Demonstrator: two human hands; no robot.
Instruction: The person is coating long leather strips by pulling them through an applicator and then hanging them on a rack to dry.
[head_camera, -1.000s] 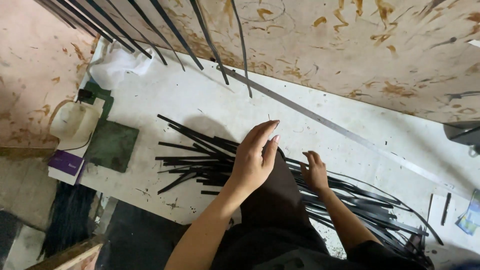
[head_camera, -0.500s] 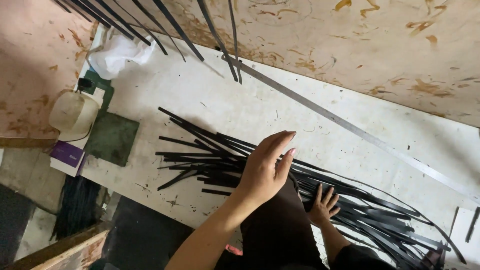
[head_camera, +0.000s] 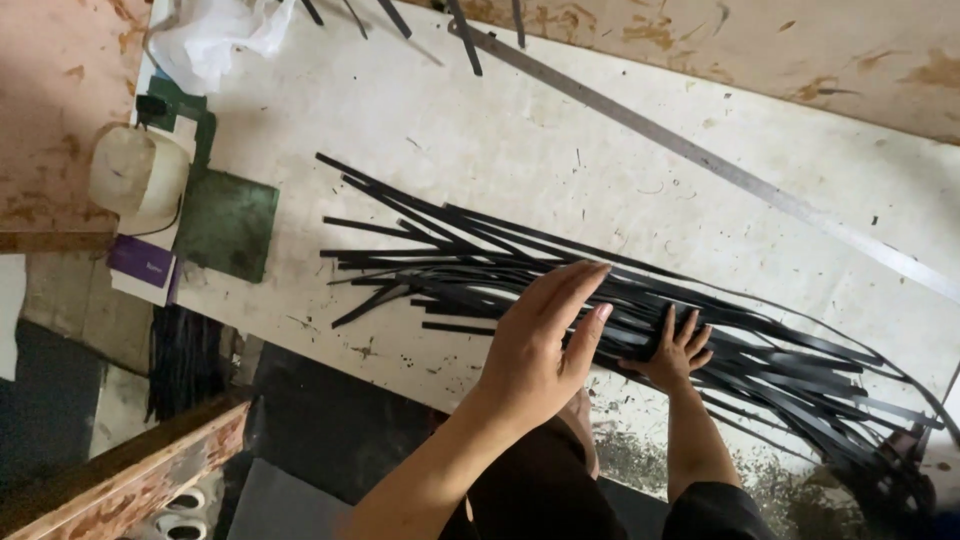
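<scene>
Purple-and-white box (head_camera: 143, 265) at table's left edge

White scuffed table (head_camera: 480, 130): black strips (head_camera: 560, 270) fanned across, long metal ruler (head_camera: 700, 160), green mat (head_camera: 225, 225), white bag (head_camera: 215, 45).

Single head view, looking steeply down, tilted, close over white worktable (head_camera: 480, 130); no second view.
</scene>
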